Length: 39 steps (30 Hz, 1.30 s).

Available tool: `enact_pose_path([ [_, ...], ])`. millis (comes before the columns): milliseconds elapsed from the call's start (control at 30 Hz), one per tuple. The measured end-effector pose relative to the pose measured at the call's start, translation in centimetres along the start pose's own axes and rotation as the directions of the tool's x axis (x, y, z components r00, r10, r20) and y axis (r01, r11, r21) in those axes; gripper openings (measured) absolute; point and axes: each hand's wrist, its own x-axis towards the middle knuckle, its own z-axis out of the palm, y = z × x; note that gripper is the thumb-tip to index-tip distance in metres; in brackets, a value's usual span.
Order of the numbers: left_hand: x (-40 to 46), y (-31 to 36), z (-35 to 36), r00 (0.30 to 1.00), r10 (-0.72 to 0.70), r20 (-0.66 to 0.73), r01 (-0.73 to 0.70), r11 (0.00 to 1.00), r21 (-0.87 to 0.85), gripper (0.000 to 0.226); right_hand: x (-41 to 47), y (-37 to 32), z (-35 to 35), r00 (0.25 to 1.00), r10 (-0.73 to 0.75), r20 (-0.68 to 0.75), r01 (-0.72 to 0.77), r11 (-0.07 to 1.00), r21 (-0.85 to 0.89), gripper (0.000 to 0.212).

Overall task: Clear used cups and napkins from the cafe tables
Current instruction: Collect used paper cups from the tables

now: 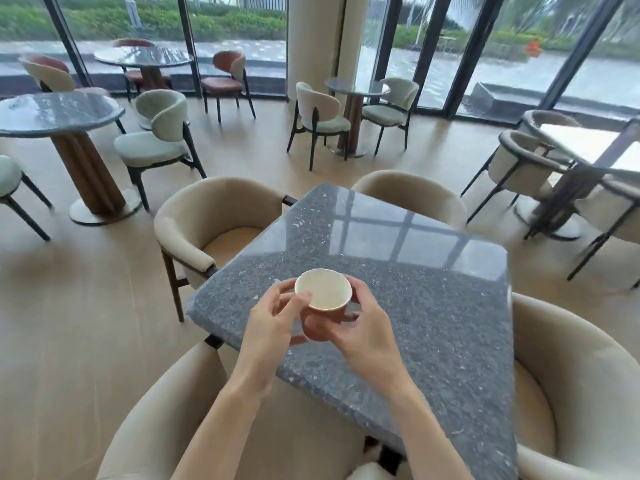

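Observation:
A paper cup (325, 293), white inside and reddish-brown outside, is held above the near left part of a square grey speckled table (433, 306). My right hand (360, 327) grips the cup's body from the right and below. My left hand (273, 317) pinches the cup's left rim with thumb and fingers. The cup's inside looks empty. No napkin is visible on this table.
Beige tub chairs (207, 220) stand around the table on all sides. Round dark tables (59, 112) with pale green and brown chairs fill the room to the left and back. A white column (315, 39) and glass walls stand behind. Another table (588, 147) is at right.

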Motion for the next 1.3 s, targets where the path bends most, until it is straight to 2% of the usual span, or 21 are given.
enact_pose_path([
  [167, -7.7, 2.7, 1.4, 0.977, 0.087, 0.194, -0.092, 0.996, 0.019, 0.053, -8.3, -4.2, -2.7, 0.983, -0.067, -0.169, 0.065, 0.998, -0.018, 0.057],
  [467, -17.8, 3.6, 6.9, 0.896, 0.098, 0.433, -0.133, 0.990, 0.051, 0.043, -20.8, -7.6, -9.2, 0.910, -0.063, -0.409, 0.045, 0.998, -0.052, 0.061],
  [633, -22.0, 4.2, 11.9, 0.830, 0.113, 0.546, -0.167, 0.985, 0.049, 0.052, -25.9, -9.1, -14.1, 0.848, -0.116, -0.517, 0.078, 0.992, -0.096, 0.068],
  [900, -31.5, 2.2, 24.6, 0.680, 0.121, 0.723, -0.190, 0.982, 0.015, 0.049, -37.2, -9.0, -26.1, 0.717, -0.117, -0.687, 0.010, 0.987, -0.158, 0.065],
  [1100, -41.4, -0.6, 36.0, 0.589, 0.116, 0.800, -0.176, 0.984, -0.013, 0.042, -48.2, -8.0, -38.1, 0.615, -0.099, -0.783, -0.071, 0.981, -0.180, 0.049],
  [1233, -46.4, -2.7, 42.3, 0.565, 0.104, 0.818, -0.149, 0.989, -0.022, 0.050, -54.0, -7.1, -44.4, 0.570, -0.075, -0.818, -0.106, 0.981, -0.163, 0.049],
  [1300, -48.2, -3.6, 45.0, 0.564, 0.089, 0.821, -0.129, 0.991, -0.019, 0.049, -56.3, -6.6, -47.1, 0.541, -0.063, -0.838, -0.109, 0.983, -0.145, 0.057],
])
